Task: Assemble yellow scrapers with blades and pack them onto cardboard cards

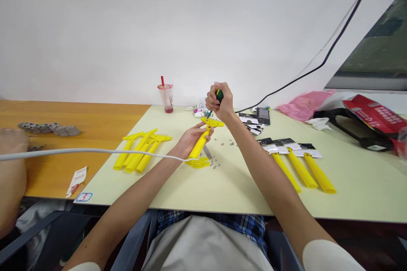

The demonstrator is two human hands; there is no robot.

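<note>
Pale tabletop (222, 194), white wall (190, 29) along back edge. My left hand (190, 139) curls round yellow T-handle (197, 146), raised over surface's middle; my right hand (221, 99) clenches green-topped screwdriver (219, 95), tip at T-handle's head. Small metal fasteners (215, 163) lie below. Held piece looks mid-fastening. Loose yellow handles (149, 155) near left edge look undone; three carded handles (302, 170), toward front edge, look finished.

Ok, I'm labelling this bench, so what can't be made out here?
- Head view: most of the screwdriver, hidden by the right hand.
- Head view: part of the yellow tool, covered by the left hand.
- Head view: shapes of the metal bits, too small.
- Head view: print on the cards, too small.
- Head view: another person's arm, cut off by the left edge.
</note>
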